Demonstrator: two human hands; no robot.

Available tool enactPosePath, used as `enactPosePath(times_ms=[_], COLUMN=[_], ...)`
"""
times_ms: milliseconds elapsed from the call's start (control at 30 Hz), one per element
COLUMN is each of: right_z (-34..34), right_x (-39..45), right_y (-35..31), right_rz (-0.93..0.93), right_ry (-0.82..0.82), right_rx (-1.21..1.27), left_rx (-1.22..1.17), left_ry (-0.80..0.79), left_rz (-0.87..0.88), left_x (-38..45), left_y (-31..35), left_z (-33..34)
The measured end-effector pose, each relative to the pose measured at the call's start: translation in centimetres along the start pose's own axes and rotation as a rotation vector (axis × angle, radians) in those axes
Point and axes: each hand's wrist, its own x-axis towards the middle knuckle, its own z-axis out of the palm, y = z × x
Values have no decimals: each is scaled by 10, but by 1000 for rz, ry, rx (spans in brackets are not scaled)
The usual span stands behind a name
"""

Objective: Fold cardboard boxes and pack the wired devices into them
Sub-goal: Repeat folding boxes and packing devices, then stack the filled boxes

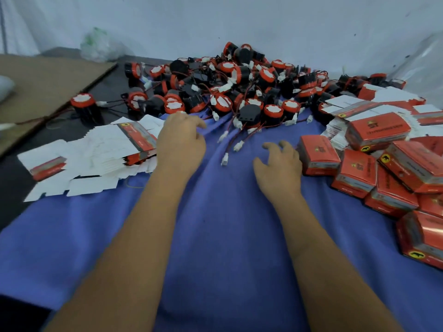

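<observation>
While both hands hold nothing, the left hand (180, 137) lies palm down with fingers loosely bent, its fingertips reaching toward the near edge of the device pile (239, 85). Its outer side lies against, or just over, the red edge of a flat-box stack (100, 149); contact cannot be confirmed. The right hand (280, 166) hovers or rests over the blue cloth (215, 236), fingers curled in a relaxed claw, thumb out to the left, gripping nothing. Its knuckles are just beside a folded box (317, 155).

Both forearms are bare and stretch forward from the bottom of the frame, roughly parallel, the left one reaching farther.

Devices: black cylinders with red caps and white tops, each trailing thin wires ending in white plugs. They are heaped against the white wall (263, 20) at the far middle. Several plugs (225, 159) spill onto the cloth between the hands. One device (84, 104) stands apart at far left on the dark tabletop (14, 178).

Flat boxes: white unfolded blanks with red printed panels, fanned out left of the left hand, partly on the cloth, partly on the tabletop. A second flat batch (388, 97) lies at far right behind the folded ones.

Folded boxes: red, closed, piled loosely along the right side, some tilted on one another.

Brown cardboard sheet (48, 77) at far left; a clear plastic bag (100, 46) behind it by the wall.
</observation>
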Motion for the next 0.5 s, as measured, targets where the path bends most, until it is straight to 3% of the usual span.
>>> enactPosePath(times_ms=[100, 167, 333, 500], right_z=[2, 2, 1, -3], right_x=[0, 1, -2, -7], right_y=[1, 2, 0, -6], right_rz=[-32, -29, -104, -332], right_ry=[-49, -53, 25, 133], right_rx=[-51, -51, 52, 215], left_rx=[430, 497, 505, 420], left_ry=[-237, -301, -215, 13], left_rz=[-244, -323, -181, 124], left_x=[2, -2, -8, -14], left_y=[-19, -20, -3, 20], left_z=[-8, -8, -6, 7])
